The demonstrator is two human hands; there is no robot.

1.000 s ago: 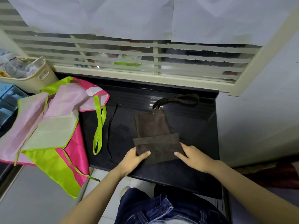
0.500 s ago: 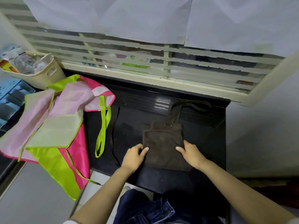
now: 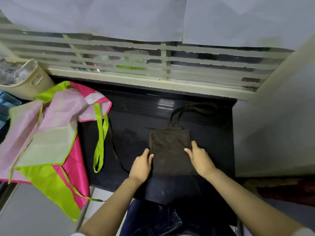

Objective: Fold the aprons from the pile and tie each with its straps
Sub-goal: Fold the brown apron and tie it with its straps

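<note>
Right in the middle of the black worktop [image 3: 136, 116] sits the brown apron [image 3: 168, 147], folded down to a squarish packet that runs a bit longer front-to-back than side-to-side. Both hands are on it. The left hand [image 3: 141, 165] is up against the packet's left edge, fingers [image 3: 150, 156] straight and close together, just touching the cloth rather than grabbing it. The right hand [image 3: 200, 159] lies flat on the right-hand part of the packet, fingers [image 3: 188, 151] stretched out and slightly spread, pointing away from the person. Nothing is pinched by either hand.

What matters for the next bit, I reckon, is where the straps are. The neck loop [image 3: 177, 113] comes off the far edge and curls away toward the window, past both sets of fingertips and a touch closer to the right hand. A thin dark strap [image 3: 117, 157] trails across the worktop just left of the left hand, so that hand looks best placed to pick it up for the tie. It's dark on dark though, so I can't tell exactly where it joins the packet.

The cloth looks matte, soft and a bit thick, with corners lined up fairly neatly. Off to the left, the pile [image 3: 51, 133] of pink and lime aprons waits unfolded, hanging partly over the worktop's edge.
</note>
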